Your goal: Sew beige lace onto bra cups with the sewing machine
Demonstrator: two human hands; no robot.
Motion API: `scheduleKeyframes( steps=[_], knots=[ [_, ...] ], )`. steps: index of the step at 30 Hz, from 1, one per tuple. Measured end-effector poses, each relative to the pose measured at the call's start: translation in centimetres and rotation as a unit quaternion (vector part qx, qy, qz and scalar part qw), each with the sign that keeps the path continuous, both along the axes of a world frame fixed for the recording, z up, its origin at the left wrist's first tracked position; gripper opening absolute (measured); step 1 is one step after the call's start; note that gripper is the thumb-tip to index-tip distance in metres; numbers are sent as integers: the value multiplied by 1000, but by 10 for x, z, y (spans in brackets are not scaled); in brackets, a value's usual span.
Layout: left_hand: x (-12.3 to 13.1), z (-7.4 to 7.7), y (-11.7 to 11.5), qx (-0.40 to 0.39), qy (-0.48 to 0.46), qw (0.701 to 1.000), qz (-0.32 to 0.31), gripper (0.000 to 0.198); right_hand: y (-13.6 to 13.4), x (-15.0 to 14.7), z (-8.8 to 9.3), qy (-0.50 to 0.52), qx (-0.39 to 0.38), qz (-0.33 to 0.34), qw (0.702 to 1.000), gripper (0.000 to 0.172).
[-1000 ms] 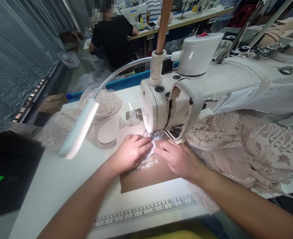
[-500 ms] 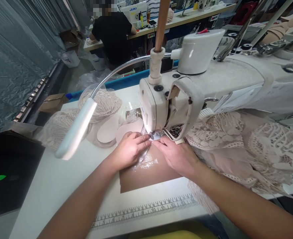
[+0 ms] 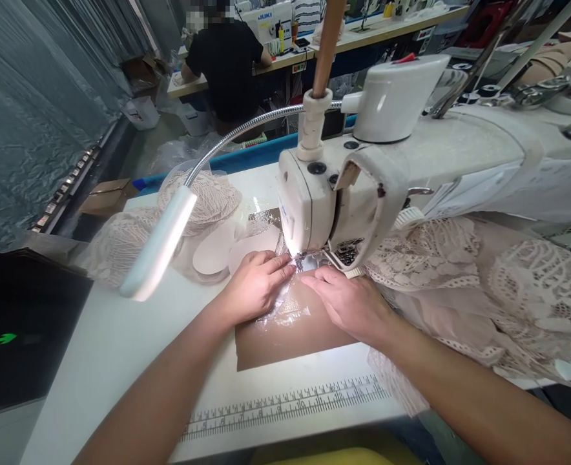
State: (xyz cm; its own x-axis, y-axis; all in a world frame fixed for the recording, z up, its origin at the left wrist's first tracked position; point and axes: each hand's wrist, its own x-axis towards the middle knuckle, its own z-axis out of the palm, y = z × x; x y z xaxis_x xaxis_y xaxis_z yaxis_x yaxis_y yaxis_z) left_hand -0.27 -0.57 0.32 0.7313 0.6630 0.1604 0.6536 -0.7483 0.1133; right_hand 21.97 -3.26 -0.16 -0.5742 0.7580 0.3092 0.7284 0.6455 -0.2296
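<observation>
Cloth (image 3: 280, 299) lies under left hand (image 3: 260, 281), right hand (image 3: 347, 298) near; whether either pinches it, I cannot tell. Guide evenly; keep both clear of foot (image 3: 300, 259) just beyond.

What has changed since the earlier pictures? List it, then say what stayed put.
Compared with a second ago, the right hand has moved forward, its fingertips now closer to the needle end of the sewing machine. The left hand has barely shifted beside it. No grip was visibly taken or released. The lamp, brown sheet and lace pieces stayed as they were.
</observation>
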Motion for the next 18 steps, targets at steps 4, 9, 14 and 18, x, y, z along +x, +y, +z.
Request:
scheduleKeyframes(
  steps=[4,9,14,18],
  knots=[
    [0,0,0,-4,-1,1000,4,44,0,1,0,-3,-12,-4,1000,34],
    [-1,-3,1,0,-5,1000,5,43,0,0,1,-3,-24,-14,1000,33],
    [1,13,-10,-1,19,999,35,38,1,2,0,7,-32,-15,999,34],
    [6,35,-29,-55,46,996,53,33,1,5,-1,-2,-38,-44,998,34]
  ],
)
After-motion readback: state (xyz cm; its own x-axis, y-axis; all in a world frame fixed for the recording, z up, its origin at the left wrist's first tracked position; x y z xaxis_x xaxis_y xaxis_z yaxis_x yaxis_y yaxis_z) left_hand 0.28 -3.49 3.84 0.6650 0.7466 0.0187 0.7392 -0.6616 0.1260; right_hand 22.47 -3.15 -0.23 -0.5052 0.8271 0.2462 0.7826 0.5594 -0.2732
